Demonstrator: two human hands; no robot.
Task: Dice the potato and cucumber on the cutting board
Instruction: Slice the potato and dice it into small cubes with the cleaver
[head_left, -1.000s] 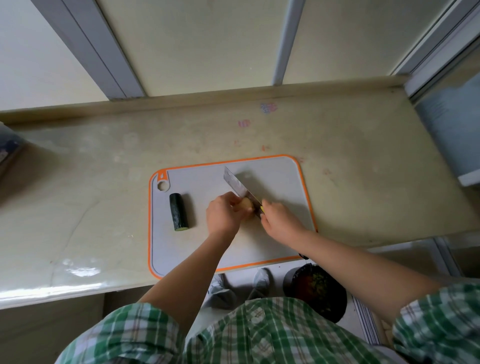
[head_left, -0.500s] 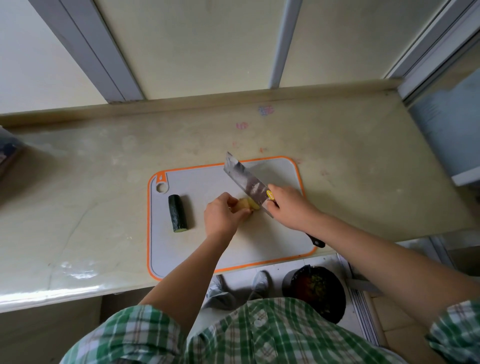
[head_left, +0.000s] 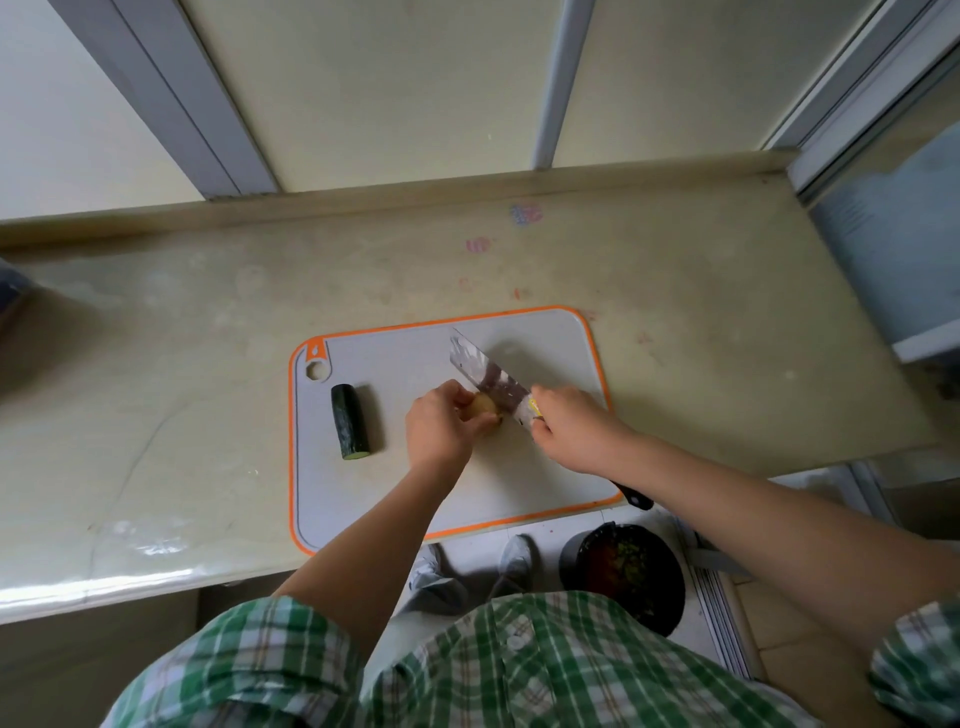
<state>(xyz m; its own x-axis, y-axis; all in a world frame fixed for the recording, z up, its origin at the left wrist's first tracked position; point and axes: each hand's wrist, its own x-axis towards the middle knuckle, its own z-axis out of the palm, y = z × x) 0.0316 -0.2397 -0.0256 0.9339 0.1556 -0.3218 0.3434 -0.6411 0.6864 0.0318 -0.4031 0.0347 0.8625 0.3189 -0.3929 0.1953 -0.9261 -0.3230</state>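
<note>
Left hand (head_left: 441, 426) grips potato (head_left: 484, 406) mid-board (head_left: 395, 499). Right hand (head_left: 569, 428) grips knife (head_left: 485, 375), blade just right of potato, beside fingers. Cucumber (head_left: 350, 421) lies left, long axis front-to-back, uncut.

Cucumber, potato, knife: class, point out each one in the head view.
cucumber (head_left: 350, 421), head view, middle of its dark skin.
potato (head_left: 484, 405), head view, its exposed yellow end.
knife (head_left: 480, 370), head view, flat of the blade.
</note>
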